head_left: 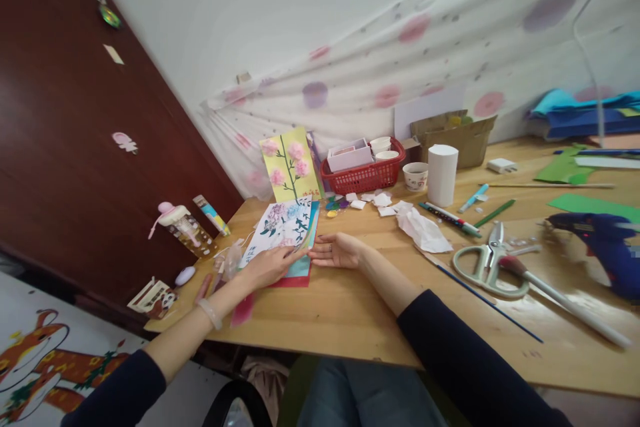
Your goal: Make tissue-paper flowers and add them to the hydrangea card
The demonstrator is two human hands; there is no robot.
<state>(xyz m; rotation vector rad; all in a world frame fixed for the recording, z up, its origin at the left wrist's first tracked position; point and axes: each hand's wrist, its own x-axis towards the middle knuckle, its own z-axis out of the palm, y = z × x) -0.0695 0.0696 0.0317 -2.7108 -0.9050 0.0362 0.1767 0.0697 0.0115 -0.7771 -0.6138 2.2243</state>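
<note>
- The table (345, 327), pale wood with a visible grain, spreads across the middle and right of the frame, with a shiny patch at lower right.
- The painted sheet (263, 235), white with flowers, lies at the centre-left of the frame, over blue and red paper (295, 281).
- The left hand (270, 267) lies across the sheet, fingers straight and spread flat.
- The right hand (337, 251) is at the stack's right edge, fingers loosely bent, close to the left fingertips; I cannot tell whether it pinches the paper.
- Behind the stack, a yellow card (279, 161) with pink flowers leans upright.
- Right of that card stand a red basket (363, 179), a paper cup (416, 177), a white roll (443, 177) and a cardboard box (457, 143).
- Scissors (485, 267) and a blue glue gun (590, 233) lie at the right of the frame.
- A dark brown door (45, 133) fills the upper left; beside it, a pale wall (200, 7) carries spotted plastic sheeting (350, 73).
- At lower left is a giraffe picture (40, 360).
</note>
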